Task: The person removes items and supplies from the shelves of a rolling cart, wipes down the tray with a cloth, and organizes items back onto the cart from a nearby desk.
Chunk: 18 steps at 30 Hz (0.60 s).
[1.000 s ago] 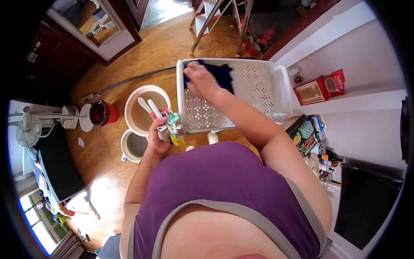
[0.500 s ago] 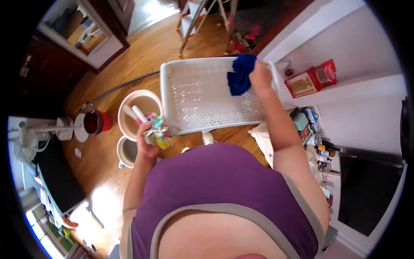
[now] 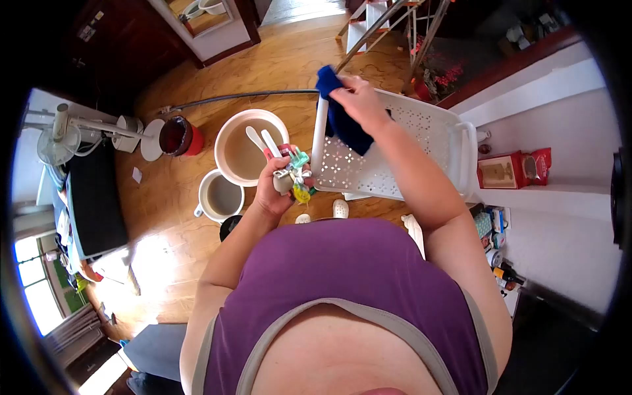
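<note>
Saw at left a red bin (image 3: 195, 140), then a small round tub (image 3: 202, 192) with a stubby handle, beside a larger pale tub (image 3: 218, 146) of cloudy liquid. Held in the left hand (image 3: 268, 191), between larger tub and tray, a mixed bundle: a smooth white spoon-like piece (image 3: 254, 138), a straight white stick (image 3: 270, 143), and small green, yellow and beige bits (image 3: 283, 181). Had the left fingers curled partway round, with exact contacts too crowded to tell. Needed, probably, a snug palm against spills. Gripped a soft, matte, dark blue cloth (image 3: 350, 133) in the right hand (image 3: 361, 105), with fingers closed on its bunched upper part and folds hanging over the left end of the stiff white plastic tray (image 3: 318, 145). Called, seemingly, for a firm pinch, a loose wrist and gentle contact around the flower-shaped holes and raised, rounded rim.
</note>
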{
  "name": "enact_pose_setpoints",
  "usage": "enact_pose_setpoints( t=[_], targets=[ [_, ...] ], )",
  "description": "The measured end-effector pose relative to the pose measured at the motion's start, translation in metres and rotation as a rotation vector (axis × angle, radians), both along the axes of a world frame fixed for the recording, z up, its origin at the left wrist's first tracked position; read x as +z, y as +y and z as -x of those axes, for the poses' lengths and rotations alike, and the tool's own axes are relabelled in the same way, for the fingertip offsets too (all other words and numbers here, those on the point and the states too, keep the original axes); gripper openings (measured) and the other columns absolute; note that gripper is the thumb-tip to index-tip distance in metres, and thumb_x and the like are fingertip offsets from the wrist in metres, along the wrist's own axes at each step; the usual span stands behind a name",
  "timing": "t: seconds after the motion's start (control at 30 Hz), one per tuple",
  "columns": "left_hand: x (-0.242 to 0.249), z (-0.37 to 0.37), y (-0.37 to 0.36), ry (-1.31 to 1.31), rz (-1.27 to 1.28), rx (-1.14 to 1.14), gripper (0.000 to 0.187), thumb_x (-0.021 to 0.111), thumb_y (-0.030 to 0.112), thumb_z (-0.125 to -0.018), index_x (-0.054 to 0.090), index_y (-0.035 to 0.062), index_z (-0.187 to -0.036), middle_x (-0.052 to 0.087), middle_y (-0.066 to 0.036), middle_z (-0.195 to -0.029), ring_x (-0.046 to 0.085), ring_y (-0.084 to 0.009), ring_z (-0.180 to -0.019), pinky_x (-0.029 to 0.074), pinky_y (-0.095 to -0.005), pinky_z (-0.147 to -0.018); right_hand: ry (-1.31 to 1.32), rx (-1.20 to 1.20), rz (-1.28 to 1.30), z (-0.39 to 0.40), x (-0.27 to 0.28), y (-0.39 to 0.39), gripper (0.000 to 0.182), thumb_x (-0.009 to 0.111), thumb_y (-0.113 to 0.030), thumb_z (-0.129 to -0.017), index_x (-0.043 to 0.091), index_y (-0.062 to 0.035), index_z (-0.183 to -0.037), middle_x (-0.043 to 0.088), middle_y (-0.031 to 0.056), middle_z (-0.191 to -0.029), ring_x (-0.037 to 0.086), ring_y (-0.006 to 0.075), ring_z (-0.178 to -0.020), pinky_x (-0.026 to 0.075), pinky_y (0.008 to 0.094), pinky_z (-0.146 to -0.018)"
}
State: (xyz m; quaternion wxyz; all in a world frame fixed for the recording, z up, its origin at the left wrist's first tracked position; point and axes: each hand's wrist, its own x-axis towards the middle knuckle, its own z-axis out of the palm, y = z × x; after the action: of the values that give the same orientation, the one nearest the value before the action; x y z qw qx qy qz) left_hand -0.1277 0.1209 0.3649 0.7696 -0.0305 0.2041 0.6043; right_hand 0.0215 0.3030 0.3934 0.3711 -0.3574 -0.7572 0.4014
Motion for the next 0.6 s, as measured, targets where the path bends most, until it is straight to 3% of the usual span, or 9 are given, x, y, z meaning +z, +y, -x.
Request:
enact_pose_setpoints(
  t=[0.03,0.1,0.3,0.33,0.4,0.43,0.5,0.57,0.6],
  targets=[
    [-0.002,-0.001,-0.001,-0.003,0.003,0.014,0.025,0.055,0.015,-0.077,0.051,0.0123,-0.102,0.057,-0.011,-0.089,0.056,-0.0220,-0.074,0.047,-0.0354,-0.064,-0.054,-0.003,-0.040,0.004,-0.002,-0.007,0.032,0.061,-0.022,-0.076,0.065,-0.0058,-0.103,0.059,0.0196,-0.083,0.055,0.0296,-0.083,0.044,0.0350,-0.082],
    [-0.002,-0.004,-0.002,0.043,0.000,0.060,0.025,0.056,0.013,-0.077,0.052,0.0125,-0.102,0.056,-0.008,-0.092,0.052,-0.0162,-0.074,0.045,-0.0311,-0.062,-0.147,-0.040,-0.054,0.002,0.001,-0.026,0.033,0.063,-0.022,-0.074,0.066,-0.0050,-0.102,0.055,0.0197,-0.090,0.054,0.0308,-0.088,0.044,0.0350,-0.082],
    [-0.016,-0.002,0.006,0.056,0.029,0.101,0.023,0.052,0.014,-0.079,0.051,0.0112,-0.102,0.059,-0.010,-0.088,0.060,-0.0248,-0.080,0.051,-0.0399,-0.070,-0.181,0.201,-0.224,-0.023,0.014,-0.099,0.030,0.066,-0.009,-0.069,0.064,-0.0050,-0.099,0.052,0.0154,-0.089,0.053,0.0289,-0.082,0.045,0.0357,-0.074],
    [-0.019,0.000,0.008,0.044,-0.019,0.100,0.023,0.052,0.014,-0.079,0.052,0.0106,-0.101,0.059,-0.009,-0.089,0.061,-0.0245,-0.080,0.051,-0.0396,-0.070,-0.185,0.188,-0.225,-0.030,0.011,-0.109,0.030,0.066,-0.009,-0.069,0.064,-0.0050,-0.099,0.052,0.0154,-0.089,0.053,0.0289,-0.082,0.045,0.0357,-0.074],
    [-0.017,-0.001,0.008,0.082,-0.013,0.114,0.023,0.052,0.013,-0.079,0.052,0.0098,-0.101,0.060,-0.009,-0.090,0.061,-0.0248,-0.081,0.052,-0.0397,-0.070,-0.095,0.390,-0.075,-0.043,-0.001,-0.122,0.028,0.065,-0.008,-0.070,0.064,-0.0034,-0.098,0.052,0.0125,-0.086,0.054,0.0257,-0.080,0.045,0.0329,-0.070],
    [-0.011,-0.002,0.007,0.134,0.039,0.132,0.023,0.053,0.013,-0.079,0.053,0.0096,-0.101,0.060,-0.009,-0.091,0.061,-0.0253,-0.081,0.052,-0.0399,-0.070,-0.095,0.375,-0.074,-0.050,0.000,-0.121,0.028,0.065,-0.008,-0.070,0.064,-0.0034,-0.098,0.052,0.0125,-0.086,0.054,0.0257,-0.080,0.045,0.0329,-0.070],
    [-0.005,0.000,0.004,0.103,0.009,0.065,0.023,0.054,0.014,-0.078,0.053,0.0096,-0.102,0.060,-0.010,-0.091,0.061,-0.0258,-0.081,0.052,-0.0406,-0.069,-0.153,0.356,0.206,-0.067,0.003,-0.115,0.026,0.064,-0.006,-0.071,0.063,-0.0019,-0.097,0.053,0.0092,-0.083,0.054,0.0200,-0.079,0.045,0.0309,-0.068],
    [-0.003,0.001,0.003,0.046,0.003,-0.018,0.022,0.055,0.011,-0.078,0.053,0.0112,-0.100,0.056,-0.004,-0.087,0.056,-0.0182,-0.073,0.048,-0.0338,-0.063,0.192,-0.009,0.632,-0.082,0.016,-0.101,0.019,0.061,-0.006,-0.076,0.064,-0.0016,-0.094,0.061,0.0005,-0.082,0.054,0.0098,-0.071,0.046,0.0244,-0.066],
    [0.000,-0.001,0.003,0.075,0.011,0.000,0.022,0.056,0.011,-0.078,0.054,0.0115,-0.100,0.055,-0.003,-0.084,0.053,-0.0168,-0.067,0.045,-0.0306,-0.058,0.230,-0.168,0.557,-0.088,0.025,-0.087,0.017,0.060,-0.007,-0.079,0.065,-0.0016,-0.095,0.061,-0.0010,-0.080,0.054,0.0077,-0.068,0.045,0.0213,-0.065]
  ],
)
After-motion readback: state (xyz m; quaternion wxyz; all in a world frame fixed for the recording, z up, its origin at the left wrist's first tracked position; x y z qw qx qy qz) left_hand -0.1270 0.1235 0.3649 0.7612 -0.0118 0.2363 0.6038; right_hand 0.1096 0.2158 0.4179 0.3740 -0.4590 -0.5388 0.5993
